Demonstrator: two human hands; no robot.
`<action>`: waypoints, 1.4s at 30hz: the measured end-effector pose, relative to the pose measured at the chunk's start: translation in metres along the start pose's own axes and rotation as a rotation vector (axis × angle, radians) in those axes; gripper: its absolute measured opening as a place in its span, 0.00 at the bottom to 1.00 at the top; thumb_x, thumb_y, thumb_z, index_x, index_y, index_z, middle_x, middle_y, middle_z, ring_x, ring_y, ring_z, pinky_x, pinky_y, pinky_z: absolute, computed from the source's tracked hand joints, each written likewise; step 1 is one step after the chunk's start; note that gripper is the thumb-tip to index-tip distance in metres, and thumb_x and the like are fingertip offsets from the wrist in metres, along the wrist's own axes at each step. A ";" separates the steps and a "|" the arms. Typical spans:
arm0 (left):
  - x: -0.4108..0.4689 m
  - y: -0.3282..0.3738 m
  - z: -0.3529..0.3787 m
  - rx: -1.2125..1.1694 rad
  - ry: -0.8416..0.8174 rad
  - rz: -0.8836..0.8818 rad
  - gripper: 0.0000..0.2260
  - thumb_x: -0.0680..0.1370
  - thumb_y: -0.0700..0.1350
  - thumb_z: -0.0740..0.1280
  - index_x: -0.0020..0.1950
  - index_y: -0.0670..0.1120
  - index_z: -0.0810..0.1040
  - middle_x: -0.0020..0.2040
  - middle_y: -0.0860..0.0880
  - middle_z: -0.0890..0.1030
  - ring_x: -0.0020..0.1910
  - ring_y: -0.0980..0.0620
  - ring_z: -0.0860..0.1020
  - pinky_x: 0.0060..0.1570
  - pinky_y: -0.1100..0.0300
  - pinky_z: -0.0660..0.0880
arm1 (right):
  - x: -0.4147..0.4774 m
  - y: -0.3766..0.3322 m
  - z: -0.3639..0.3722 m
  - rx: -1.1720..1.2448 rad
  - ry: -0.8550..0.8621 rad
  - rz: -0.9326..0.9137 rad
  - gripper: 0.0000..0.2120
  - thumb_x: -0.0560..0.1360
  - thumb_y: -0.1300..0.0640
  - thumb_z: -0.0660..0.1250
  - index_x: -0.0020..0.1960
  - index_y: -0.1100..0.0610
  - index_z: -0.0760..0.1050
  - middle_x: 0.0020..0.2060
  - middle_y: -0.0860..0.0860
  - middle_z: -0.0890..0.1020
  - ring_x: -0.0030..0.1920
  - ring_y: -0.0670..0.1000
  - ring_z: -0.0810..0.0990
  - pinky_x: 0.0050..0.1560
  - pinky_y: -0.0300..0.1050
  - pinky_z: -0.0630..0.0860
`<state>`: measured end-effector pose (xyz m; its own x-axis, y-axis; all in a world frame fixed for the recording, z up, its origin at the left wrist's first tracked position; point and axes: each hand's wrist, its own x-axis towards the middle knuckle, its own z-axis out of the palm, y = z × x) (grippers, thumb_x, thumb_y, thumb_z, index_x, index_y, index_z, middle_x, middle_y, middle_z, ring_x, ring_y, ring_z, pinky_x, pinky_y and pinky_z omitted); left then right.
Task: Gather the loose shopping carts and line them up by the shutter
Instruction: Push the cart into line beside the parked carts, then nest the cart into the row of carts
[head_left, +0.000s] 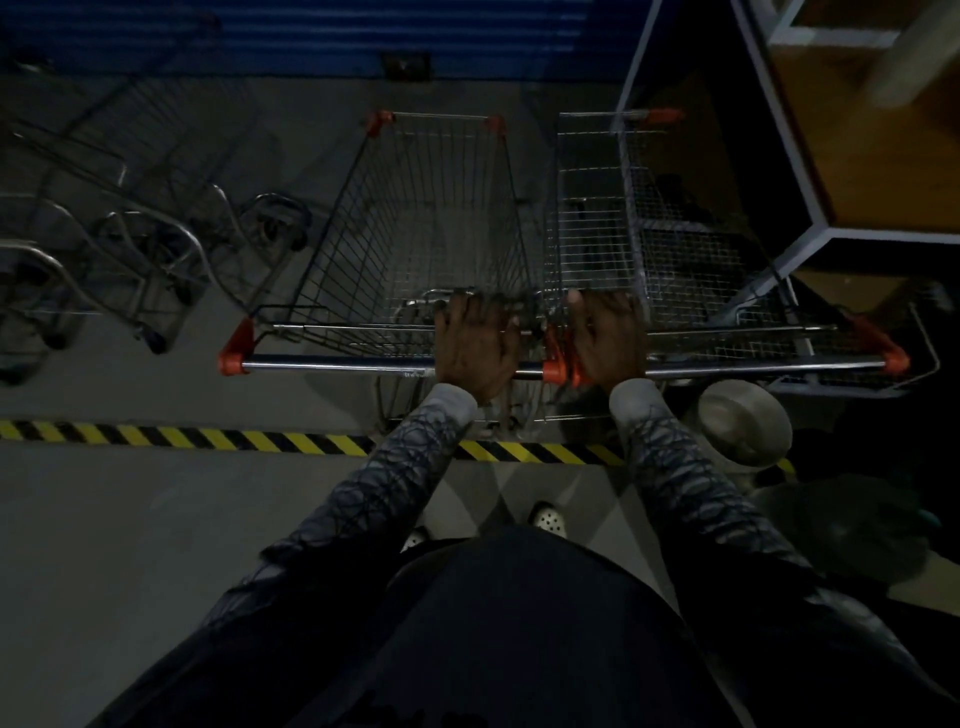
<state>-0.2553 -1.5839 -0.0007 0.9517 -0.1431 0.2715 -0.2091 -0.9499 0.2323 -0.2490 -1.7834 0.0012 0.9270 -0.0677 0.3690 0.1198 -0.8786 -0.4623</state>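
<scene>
Two wire shopping carts with orange corner caps stand side by side, noses toward the blue shutter (332, 36). My left hand (475, 345) rests over the handle bar of the left cart (332, 365), near its right end. On the handle bar of the right cart (753, 370), at its left end, lies my right hand (608, 340). Both hands lie flat over the bars with fingers reaching onto the basket rims. The right cart's front sits partly under a counter.
Several more carts (119, 234) are nested at an angle on the left. A dark counter with white edges (810, 156) overhangs at the upper right. A yellow-black hazard stripe (182, 436) crosses the grey floor. A metal bowl (745, 421) lies at the right.
</scene>
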 end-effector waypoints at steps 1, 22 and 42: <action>-0.001 -0.008 -0.002 0.007 -0.007 -0.017 0.22 0.80 0.56 0.56 0.68 0.46 0.76 0.65 0.44 0.77 0.67 0.39 0.69 0.68 0.38 0.62 | 0.002 -0.006 0.002 -0.032 -0.017 -0.031 0.21 0.86 0.45 0.54 0.50 0.56 0.81 0.48 0.56 0.85 0.54 0.59 0.80 0.59 0.54 0.70; -0.138 -0.249 -0.099 0.160 0.204 -0.620 0.27 0.82 0.61 0.54 0.74 0.47 0.71 0.71 0.42 0.73 0.67 0.39 0.69 0.66 0.44 0.63 | 0.007 -0.274 0.128 0.192 -0.357 -0.250 0.09 0.79 0.48 0.65 0.53 0.50 0.82 0.54 0.51 0.84 0.57 0.59 0.77 0.53 0.50 0.70; -0.074 -0.625 -0.166 -0.012 -0.024 -0.691 0.37 0.76 0.69 0.43 0.72 0.48 0.72 0.65 0.43 0.76 0.66 0.39 0.69 0.59 0.45 0.68 | 0.108 -0.639 0.343 0.246 -0.680 -0.123 0.16 0.80 0.39 0.60 0.57 0.46 0.81 0.62 0.50 0.81 0.67 0.58 0.74 0.70 0.60 0.65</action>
<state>-0.2324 -0.9332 -0.0111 0.8722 0.4878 0.0371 0.4447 -0.8221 0.3554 -0.1040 -1.0667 0.0601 0.9079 0.4033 -0.1145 0.2399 -0.7238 -0.6470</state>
